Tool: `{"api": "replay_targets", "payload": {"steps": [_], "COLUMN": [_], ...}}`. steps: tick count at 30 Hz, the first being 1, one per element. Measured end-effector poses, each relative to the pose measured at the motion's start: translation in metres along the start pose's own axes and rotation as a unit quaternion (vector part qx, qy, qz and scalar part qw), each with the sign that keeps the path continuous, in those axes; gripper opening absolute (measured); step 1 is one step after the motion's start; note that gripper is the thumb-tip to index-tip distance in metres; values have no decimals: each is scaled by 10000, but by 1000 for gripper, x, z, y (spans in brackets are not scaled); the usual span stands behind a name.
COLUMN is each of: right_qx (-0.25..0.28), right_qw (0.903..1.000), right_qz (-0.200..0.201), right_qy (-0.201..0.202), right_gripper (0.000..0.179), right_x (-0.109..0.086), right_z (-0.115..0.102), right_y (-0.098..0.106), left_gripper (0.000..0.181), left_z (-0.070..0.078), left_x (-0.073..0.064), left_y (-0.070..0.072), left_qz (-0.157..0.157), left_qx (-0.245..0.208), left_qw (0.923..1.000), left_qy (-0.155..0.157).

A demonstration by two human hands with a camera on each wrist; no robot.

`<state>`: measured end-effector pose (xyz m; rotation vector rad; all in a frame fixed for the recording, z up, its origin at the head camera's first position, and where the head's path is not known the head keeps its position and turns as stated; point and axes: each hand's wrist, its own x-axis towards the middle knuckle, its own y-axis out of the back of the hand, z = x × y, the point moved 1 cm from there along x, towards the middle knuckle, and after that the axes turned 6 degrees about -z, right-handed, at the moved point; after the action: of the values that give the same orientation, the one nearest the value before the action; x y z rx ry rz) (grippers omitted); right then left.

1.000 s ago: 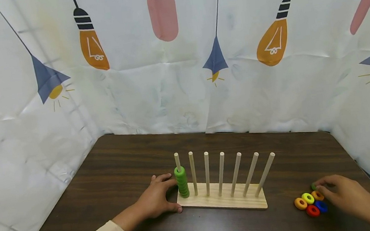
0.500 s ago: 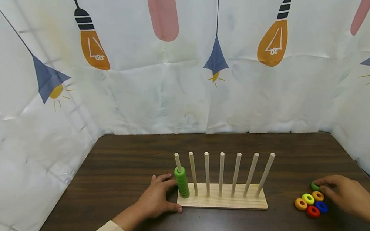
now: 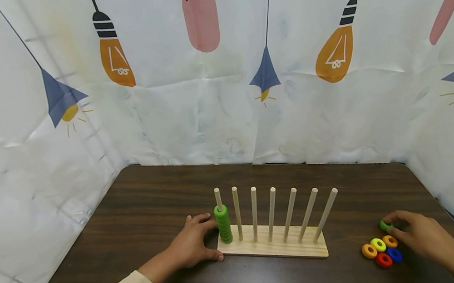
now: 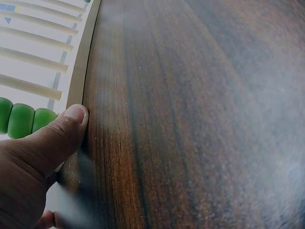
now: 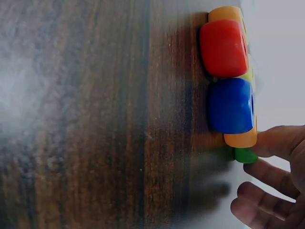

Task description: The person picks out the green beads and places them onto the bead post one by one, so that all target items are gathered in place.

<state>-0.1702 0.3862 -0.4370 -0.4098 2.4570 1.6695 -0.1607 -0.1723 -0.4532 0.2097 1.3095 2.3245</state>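
Note:
My left hand [image 3: 193, 244] holds the left end of a wooden peg stand [image 3: 273, 242], its thumb on the front edge of the base. In the left wrist view that thumb lies beside the stacked green rings [image 4: 21, 120]. They fill the lower part of the leftmost peg; the other pegs are bare. Far to the right, my right hand [image 3: 426, 234] pinches a loose green ring [image 3: 385, 225] between thumb and index finger, just behind a cluster of rings. The right wrist view shows this green ring [image 5: 246, 155] between the fingertips, partly hidden.
On the dark wood table [image 3: 166, 188] the cluster has a yellow ring [image 3: 378, 245], two orange ones, a red ring [image 3: 384, 260] and a blue ring [image 3: 394, 254], lying close together. A white printed cloth [image 3: 216, 115] hangs behind and at both sides.
My right hand has shifted slightly away from the person with the green ring, which now sits a little further from the orange one. The left hand and stand stay put.

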Motion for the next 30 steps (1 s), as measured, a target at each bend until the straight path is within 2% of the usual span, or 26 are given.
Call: {"api": "replay_targets", "payload": {"steps": [8, 15, 21, 30], "right_qx": [-85, -55, -88, -46], "right_qw": [9999, 10000, 9992, 9953], "right_qz": [91, 4, 276, 683], "right_qy": [27, 6, 280, 687], "right_gripper": [33, 40, 36, 31], "right_x": [5, 8, 6, -4], "right_z": [-2, -7, -17, -43], "right_y": [1, 0, 3, 16], "left_gripper": [76, 76, 77, 76], "left_z": [2, 4, 5, 5], "left_x": [-1, -1, -2, -2], "left_y": [1, 2, 2, 2], "left_qz": [-30, -45, -38, 6], "left_qx": [-54, -57, -69, -30], "left_qw": [10000, 9999, 9999, 10000], "left_qy": [75, 124, 106, 83]}}
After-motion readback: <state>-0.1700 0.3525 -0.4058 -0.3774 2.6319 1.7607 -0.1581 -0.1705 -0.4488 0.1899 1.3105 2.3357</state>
